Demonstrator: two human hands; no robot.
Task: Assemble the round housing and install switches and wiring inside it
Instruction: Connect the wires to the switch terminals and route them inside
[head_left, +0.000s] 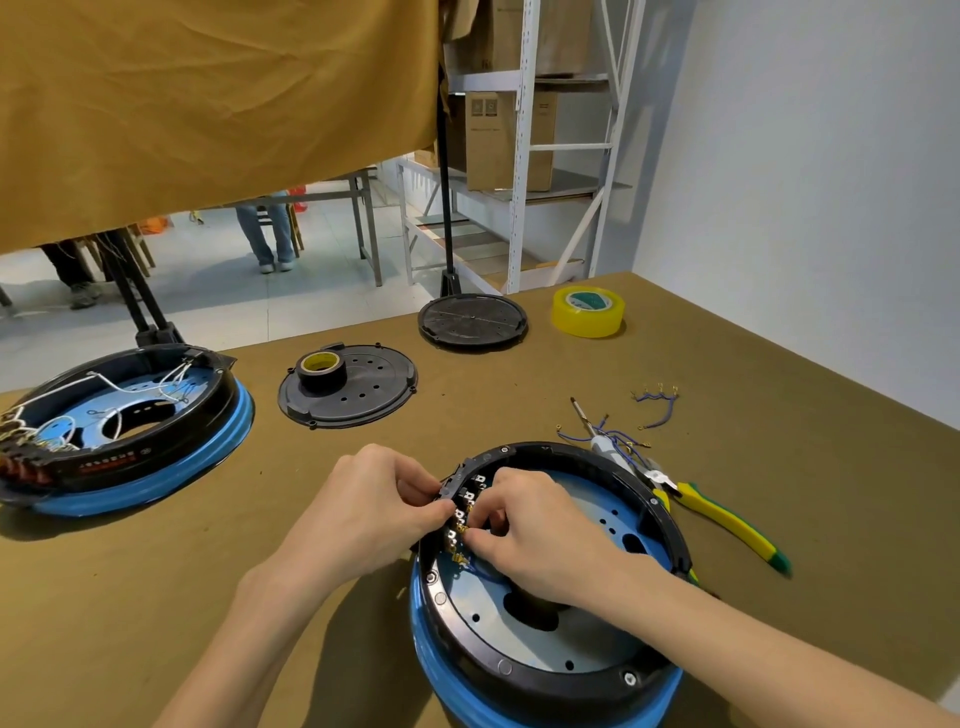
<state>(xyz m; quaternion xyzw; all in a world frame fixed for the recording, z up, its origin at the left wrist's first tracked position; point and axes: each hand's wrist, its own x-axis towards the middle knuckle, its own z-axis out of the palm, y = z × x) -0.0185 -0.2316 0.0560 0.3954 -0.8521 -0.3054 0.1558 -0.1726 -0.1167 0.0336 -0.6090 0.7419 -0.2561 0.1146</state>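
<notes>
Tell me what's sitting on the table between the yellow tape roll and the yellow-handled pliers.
In the head view, loose blue wires with gold terminals lie between the yellow tape roll and the pliers, on the table.

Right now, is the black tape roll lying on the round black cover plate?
Yes, the black tape roll sits on the perforated cover plate, near its left side.

The round housing (545, 649) rests open side up on the table: a black ring seated on a blue outer band, with a pale metal floor pierced by holes. A row of black switches (462, 512) with brass terminals is mounted along the inner left wall. A blue wire (480, 571) loops from the lowest terminals onto the floor. Loose blue wires (655, 402) with ring terminals lie on the table behind the housing.
</notes>
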